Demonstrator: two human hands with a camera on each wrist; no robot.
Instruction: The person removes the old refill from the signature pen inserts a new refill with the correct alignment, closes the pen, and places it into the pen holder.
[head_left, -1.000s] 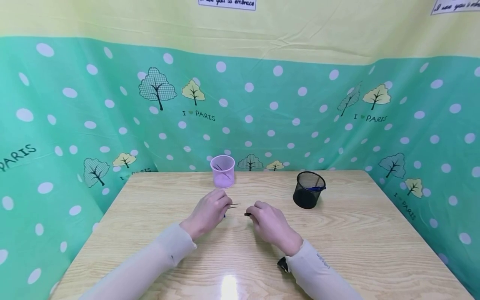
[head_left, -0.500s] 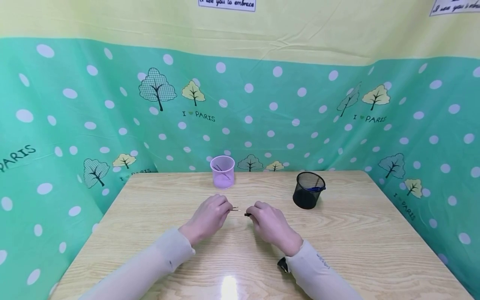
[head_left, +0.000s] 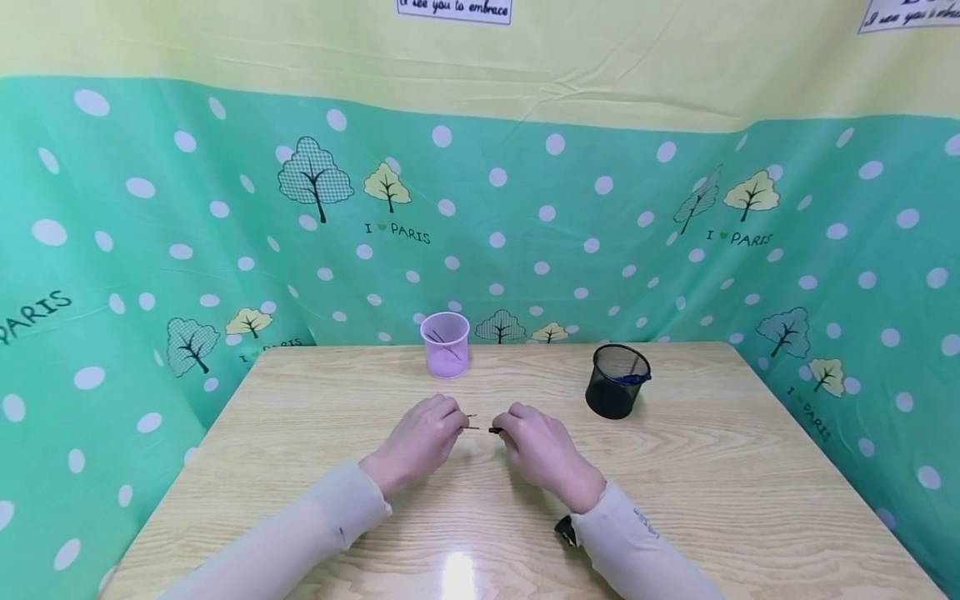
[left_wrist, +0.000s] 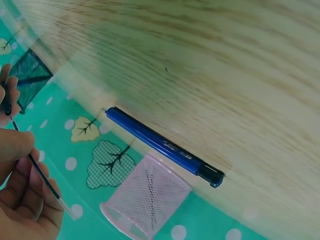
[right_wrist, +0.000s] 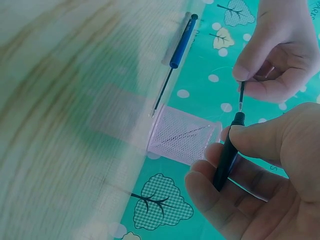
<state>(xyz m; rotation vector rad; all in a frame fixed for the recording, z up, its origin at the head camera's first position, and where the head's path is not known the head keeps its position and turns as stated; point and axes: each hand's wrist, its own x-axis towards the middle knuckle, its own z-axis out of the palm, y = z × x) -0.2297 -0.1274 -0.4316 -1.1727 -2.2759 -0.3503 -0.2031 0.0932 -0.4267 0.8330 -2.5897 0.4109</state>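
Observation:
My left hand pinches a thin dark pen refill with a clear end. Facing it, my right hand grips the black front section of a pen between thumb and fingers. In the head view a small gap separates the refill's tip from the section; in the right wrist view the tip appears at its threaded end. A blue pen barrel with a black end lies near my left hand, concealed by it in the head view. Another thin dark refill extends from that barrel in the right wrist view.
A purple mesh cup with thin dark sticks inside stands at the back of the wooden table. Back right is a black mesh cup, a blue pen leaning at its rim. A printed green curtain rises behind.
My left hand has come slightly nearer to me and a little right, bringing the pinched refill level with the black front section. My right hand has stayed in place.

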